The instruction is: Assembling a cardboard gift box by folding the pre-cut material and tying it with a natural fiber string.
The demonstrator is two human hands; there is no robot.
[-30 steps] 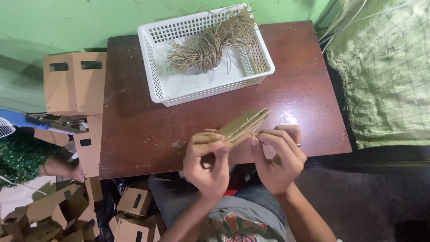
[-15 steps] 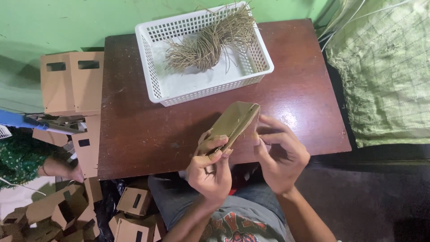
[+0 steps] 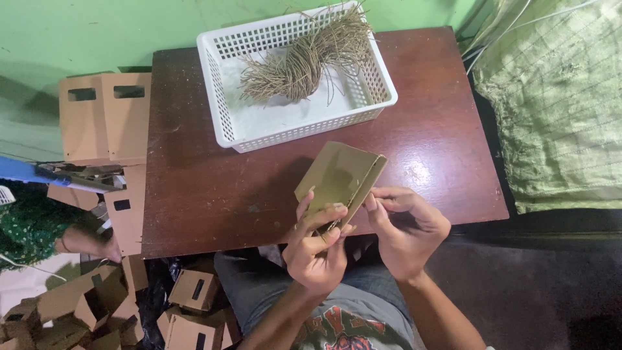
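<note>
A flat folded brown cardboard piece [image 3: 337, 176] is held tilted over the near edge of a dark red wooden table [image 3: 194, 188]. My left hand [image 3: 317, 243] grips its lower end, thumb and fingers wrapped around it. My right hand [image 3: 405, 227] pinches its lower right edge with the fingertips. Farther back on the table stands a white plastic lattice basket [image 3: 223, 97] holding a bundle of tan twine strands [image 3: 301, 61].
Flat brown cardboard boxes with slot handles [image 3: 103, 113] lean left of the table. Several small folded boxes [image 3: 188, 304] lie on the floor near my knees. Another person's hand [image 3: 97, 245] shows at far left. A green woven sack [image 3: 557, 104] is at the right.
The cardboard piece has turned from nearly edge-on to showing its broad face and now stands more upright. Both hands shifted slightly toward me along its lower end.
</note>
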